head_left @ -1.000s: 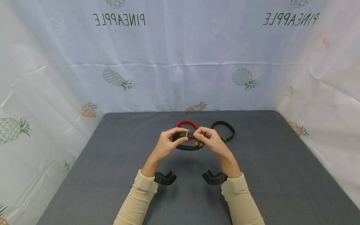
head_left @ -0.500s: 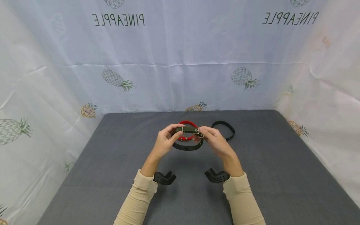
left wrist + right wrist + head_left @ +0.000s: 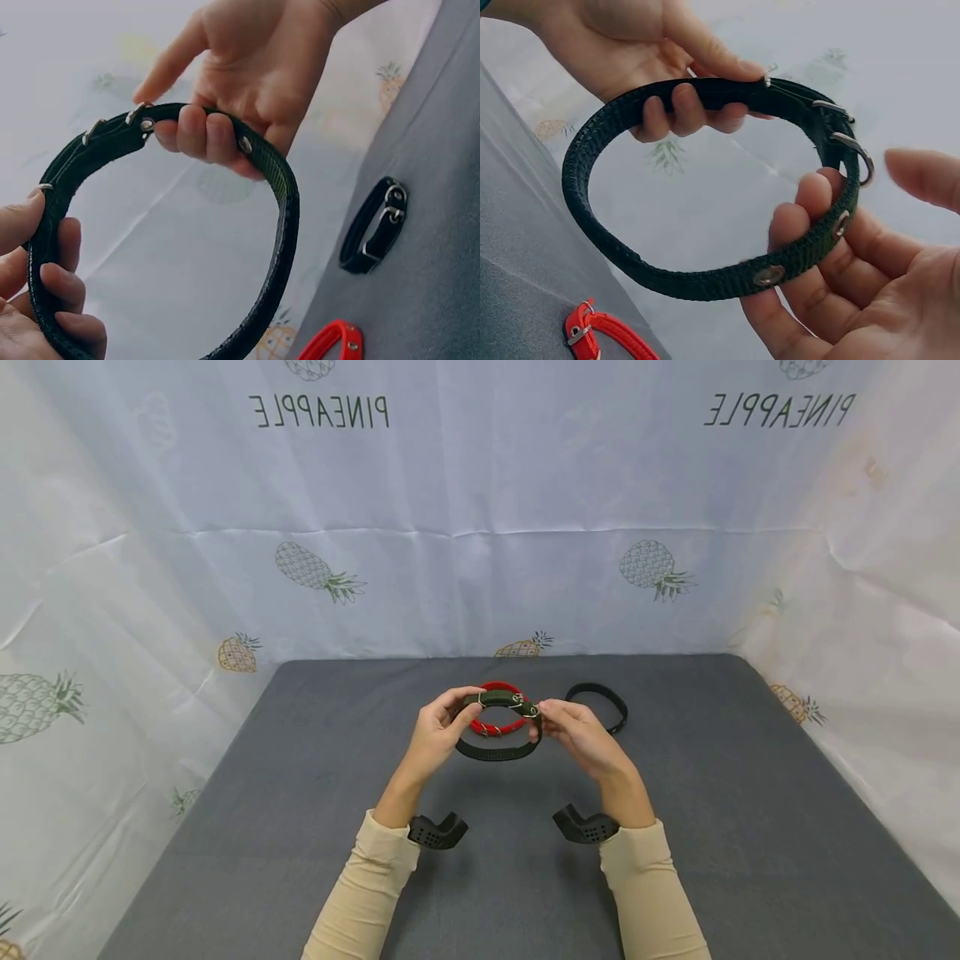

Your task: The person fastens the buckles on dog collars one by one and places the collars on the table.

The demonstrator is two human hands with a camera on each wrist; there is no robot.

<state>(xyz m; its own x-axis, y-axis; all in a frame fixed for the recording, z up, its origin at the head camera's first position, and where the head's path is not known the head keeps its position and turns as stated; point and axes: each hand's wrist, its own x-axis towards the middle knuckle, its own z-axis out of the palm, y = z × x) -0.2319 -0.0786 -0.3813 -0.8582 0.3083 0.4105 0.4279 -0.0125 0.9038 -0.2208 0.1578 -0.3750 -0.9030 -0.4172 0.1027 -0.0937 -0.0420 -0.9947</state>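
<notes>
A dark green collar [image 3: 495, 754] with metal fittings is held up above the table as a closed loop. On its left side my left hand [image 3: 429, 731] grips it, fingers curled inside the loop and thumb by the metal keeper [image 3: 767, 80]. My right hand [image 3: 588, 739] holds the other side near the buckle [image 3: 832, 111] and the D-ring [image 3: 865, 161]. Its fingers hook round the band, which has metal eyelets [image 3: 769, 276], while the thumb stands off the strap in the right wrist view. Part of the band lies hidden behind the fingers.
Behind the held loop, a red collar [image 3: 491, 730] lies on the grey table [image 3: 360, 693]. A black collar [image 3: 618, 706] with a metal buckle lies to its right. Pineapple-print curtains [image 3: 465, 593] stand around the table's back and sides.
The green collar has opened into a fuller, more visible loop, its buckle side raised. My right hand has shifted slightly right, and its thumb has come off the strap. The left hand still grips it.
</notes>
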